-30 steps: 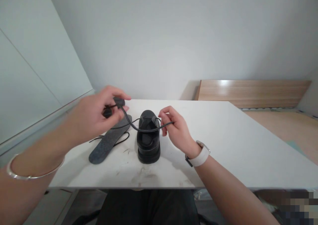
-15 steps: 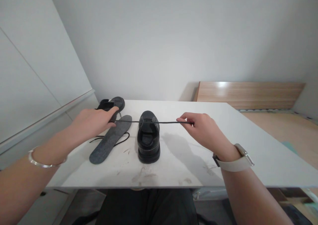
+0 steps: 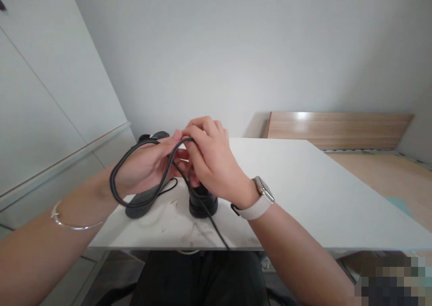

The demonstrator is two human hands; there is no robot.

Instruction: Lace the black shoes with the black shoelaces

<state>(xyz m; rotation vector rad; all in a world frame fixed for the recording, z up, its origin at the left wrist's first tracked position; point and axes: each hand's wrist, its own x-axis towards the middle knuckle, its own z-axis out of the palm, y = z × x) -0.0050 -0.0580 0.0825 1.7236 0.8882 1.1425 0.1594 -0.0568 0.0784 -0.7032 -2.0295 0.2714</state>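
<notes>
My left hand (image 3: 153, 162) and my right hand (image 3: 212, 155) meet above a black shoe (image 3: 204, 207), which stands on the table with its heel toward me. A black shoelace (image 3: 114, 184) loops around my left hand, and both hands have their fingers closed on it. One lace end hangs down past the shoe toward the table's front edge. My hands hide most of the shoe's upper. To the left, a grey insole (image 3: 137, 207) lies partly under my left forearm and hand. Behind that hand, only part of a second black shoe (image 3: 160, 135) shows.
The white table (image 3: 286, 198) has brown smudges near its front edge. White cabinet panels (image 3: 50, 94) rise on the left, a pale wall stands behind, and a wooden headboard (image 3: 337, 128) with a bed base is at the right. A pixelated patch covers the lower right corner.
My hands came together from holding the lace stretched across the shoe. The lace now forms a loop around my left hand, and my right hand has moved left over the shoe.
</notes>
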